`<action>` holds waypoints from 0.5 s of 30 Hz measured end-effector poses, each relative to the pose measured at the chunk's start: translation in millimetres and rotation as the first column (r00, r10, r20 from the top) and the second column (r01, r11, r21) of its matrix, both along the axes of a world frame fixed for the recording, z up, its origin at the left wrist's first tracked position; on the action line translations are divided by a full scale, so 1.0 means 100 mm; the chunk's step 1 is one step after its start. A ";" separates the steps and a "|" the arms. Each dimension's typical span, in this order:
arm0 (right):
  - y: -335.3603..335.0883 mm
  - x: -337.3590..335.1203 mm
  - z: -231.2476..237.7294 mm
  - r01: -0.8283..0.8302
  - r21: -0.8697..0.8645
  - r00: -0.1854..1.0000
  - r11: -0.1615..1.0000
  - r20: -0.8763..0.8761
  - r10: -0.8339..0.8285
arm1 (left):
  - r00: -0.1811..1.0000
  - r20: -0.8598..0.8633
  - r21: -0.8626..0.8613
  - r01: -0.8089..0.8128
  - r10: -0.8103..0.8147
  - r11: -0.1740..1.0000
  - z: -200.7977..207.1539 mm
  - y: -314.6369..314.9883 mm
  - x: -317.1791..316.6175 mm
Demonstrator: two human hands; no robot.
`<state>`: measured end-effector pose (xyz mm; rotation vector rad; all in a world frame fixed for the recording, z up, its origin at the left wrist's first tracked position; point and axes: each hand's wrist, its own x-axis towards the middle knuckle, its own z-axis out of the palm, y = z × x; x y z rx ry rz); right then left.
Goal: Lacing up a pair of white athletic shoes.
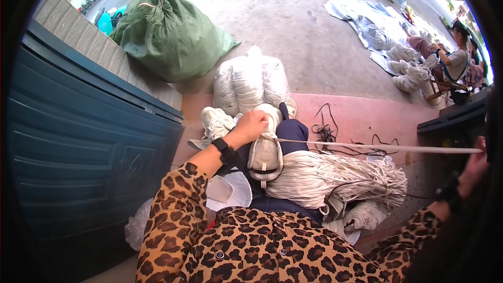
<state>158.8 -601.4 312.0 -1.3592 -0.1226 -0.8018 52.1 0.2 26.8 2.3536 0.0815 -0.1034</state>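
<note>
A pale sneaker (265, 156) rests on my lap, its heel opening toward me. My left hand (252, 126) is closed at its lacing area; the fingertips are partly hidden. From the shoe a whitish shoelace (377, 147) runs taut to the far right, where my right hand (474, 163), slightly blurred, is closed on it. A thick bundle of off-white shoelaces (335, 175) lies across my thigh, to the right of the shoe. Another white sneaker (217, 121) sits just left of my left hand. Pale shoes (364, 217) show partly beneath the bundle.
Clear plastic packs of white goods (250, 81) stand ahead. Beyond sits a big green sack (170, 36). Black laces (327, 131) lie on the reddish floor. A blue door (89, 152) borders my left. A seated person (458, 55) is by piled shoes at right.
</note>
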 end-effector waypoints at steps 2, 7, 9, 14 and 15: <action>0.49 0.14 -0.73 -0.318 0.214 0.929 0.924 -0.126 0.349 | 0.998 0.016 0.023 -0.056 0.056 0.998 -0.02 0.18 -0.12; 2.69 -0.09 -2.11 -0.535 -0.490 0.685 0.688 -0.728 0.014 | 0.996 -0.052 -0.066 0.074 -0.078 0.995 -0.13 0.30 -0.33; 3.40 -0.37 -2.43 -0.868 -0.149 0.418 0.473 -0.735 0.534 | 0.996 -0.033 -0.007 0.083 -0.084 0.996 -0.15 0.25 -0.36; 4.13 -0.68 -2.78 -0.953 -0.300 0.290 -0.047 -0.945 0.152 | 0.995 0.020 0.208 0.088 -0.094 0.974 -0.10 0.27 -0.42; 4.11 -0.73 -2.79 -0.953 -0.302 0.302 0.032 -0.932 0.200 | 0.997 0.010 0.191 0.078 -0.081 0.978 -0.08 0.30 -0.42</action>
